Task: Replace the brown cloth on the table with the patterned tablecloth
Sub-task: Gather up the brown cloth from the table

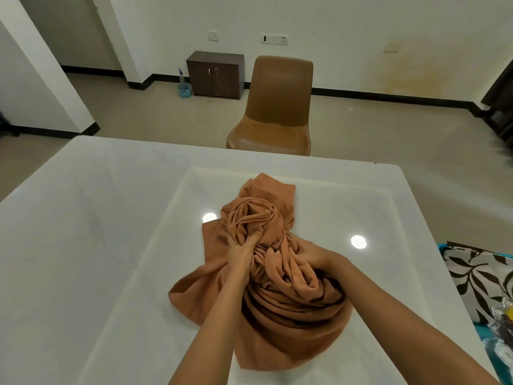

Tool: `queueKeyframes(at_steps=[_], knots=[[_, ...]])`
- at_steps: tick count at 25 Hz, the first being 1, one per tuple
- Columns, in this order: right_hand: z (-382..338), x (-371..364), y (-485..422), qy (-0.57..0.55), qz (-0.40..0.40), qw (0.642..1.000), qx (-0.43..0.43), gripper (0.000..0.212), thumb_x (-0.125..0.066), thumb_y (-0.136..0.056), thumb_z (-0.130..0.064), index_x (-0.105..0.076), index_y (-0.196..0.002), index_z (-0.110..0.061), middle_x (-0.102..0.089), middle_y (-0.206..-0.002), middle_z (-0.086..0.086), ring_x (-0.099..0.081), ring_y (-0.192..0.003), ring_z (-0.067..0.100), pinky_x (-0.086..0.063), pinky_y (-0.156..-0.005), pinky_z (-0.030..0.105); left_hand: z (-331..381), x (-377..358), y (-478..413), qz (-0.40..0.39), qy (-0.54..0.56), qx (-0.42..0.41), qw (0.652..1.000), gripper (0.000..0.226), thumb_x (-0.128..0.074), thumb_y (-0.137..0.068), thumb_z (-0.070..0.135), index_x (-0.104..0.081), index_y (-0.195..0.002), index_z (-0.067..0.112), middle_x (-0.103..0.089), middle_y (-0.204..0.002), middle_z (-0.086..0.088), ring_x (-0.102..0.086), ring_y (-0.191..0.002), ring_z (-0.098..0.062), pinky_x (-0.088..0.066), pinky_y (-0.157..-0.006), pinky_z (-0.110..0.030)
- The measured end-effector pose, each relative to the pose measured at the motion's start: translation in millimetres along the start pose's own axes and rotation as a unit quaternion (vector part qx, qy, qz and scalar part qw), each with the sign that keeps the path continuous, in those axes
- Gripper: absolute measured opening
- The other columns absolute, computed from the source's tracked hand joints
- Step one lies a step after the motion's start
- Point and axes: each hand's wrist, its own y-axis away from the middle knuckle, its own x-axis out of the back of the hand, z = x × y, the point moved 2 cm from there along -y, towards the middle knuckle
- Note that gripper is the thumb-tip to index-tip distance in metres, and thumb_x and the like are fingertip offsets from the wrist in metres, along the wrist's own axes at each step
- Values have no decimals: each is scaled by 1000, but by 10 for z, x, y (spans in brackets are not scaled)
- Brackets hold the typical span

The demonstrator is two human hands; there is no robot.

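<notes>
Both hands, left hand (241, 252) and right hand (310, 254), grip the bunched brown cloth (274, 276) with curled fingers on the white table (83, 245).

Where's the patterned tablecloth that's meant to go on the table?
The patterned tablecloth lies at the far right edge of the head view, just beyond the right side of the white table, on a turquoise surface beside clear plastic wrapping.
</notes>
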Motion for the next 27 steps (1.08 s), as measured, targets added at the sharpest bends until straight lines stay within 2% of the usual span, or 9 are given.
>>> queueKeyframes(at_steps=[2,3,5,7,9,14,17,22,27], knots=[[-320,-175,296,-67,-44,995,65,52,-53,-93,-44,-49,-138,-19,-56,-136,9,-52,-125,25,-38,-109,40,-42,14,-57,-11,6,-1,1000,95,-76,-71,51,-26,-148,27,-47,-141,-3,-51,-121,-27,-41,-102,-39],[-288,-182,311,-116,-14,991,71,58,-52,-92,-52,-51,-136,-15,-56,-134,15,-53,-124,30,-39,-109,43,-39,8,-73,-18,2,6,1000,102,-76,-64,57,-26,-148,28,-47,-140,-3,-51,-121,-27,-41,-104,-42],[-259,-209,264,-161,38,985,43,95,-62,-72,-75,-36,-143,-17,-55,-132,12,-56,-120,27,-42,-106,43,-28,-37,-87,-26,-7,28,999,106,-75,-58,63,-26,-146,30,-49,-136,1,-51,-121,-28,-39,-106,-48],[-209,-258,191,-137,86,984,77,114,-76,-59,-71,-16,-144,-26,-52,-133,4,-58,-117,20,-45,-104,42,-26,-97,-87,-53,23,52,997,103,-80,-58,58,-30,-144,34,-51,-131,3,-54,-118,-27,-43,-103,-48],[-207,-300,170,-132,67,985,89,110,-86,-62,-54,-17,-144,-31,-54,-134,2,-59,-117,18,-47,-102,43,-43,-157,-62,-96,68,49,992,97,-86,-54,54,-41,-137,34,-57,-129,-1,-61,-111,-24,-50,-96,-47],[-118,-85,538,-148,93,976,129,93,-89,-61,-42,-39,-138,-28,-61,-127,5,-63,-112,22,-48,-100,46,122,-465,117,-150,39,-25,988,70,-86,-64,29,-54,-126,28,-68,-115,0,-68,-101,-18,-56,-85,-37],[-110,147,1038,-179,159,955,173,84,-83,-65,-31,-41,-137,-27,-61,-124,6,-64,-110,21,-51,-96,42,335,-872,323,-218,-13,-59,974,88,-89,-54,33,-48,-132,27,-67,-116,-3,-66,-104,-21,-54,-89,-46],[112,637,1956,-212,255,912,241,69,-76,-74,-12,-45,-135,-20,-64,-121,12,-65,-106,25,-55,-86,36,476,-1719,903,-324,-74,-133,934,78,-85,-62,20,-48,-131,17,-65,-117,-5,-64,-106,-17,-53,-91,-38],[673,1152,2896,-185,365,883,229,85,-84,-60,-17,-44,-134,-23,-62,-122,3,-63,-108,17,-54,-86,30,217,-2536,1551,-409,-133,-140,892,89,-87,-62,26,-38,-136,32,-61,-117,8,-60,-109,-12,-50,-95,-35]])
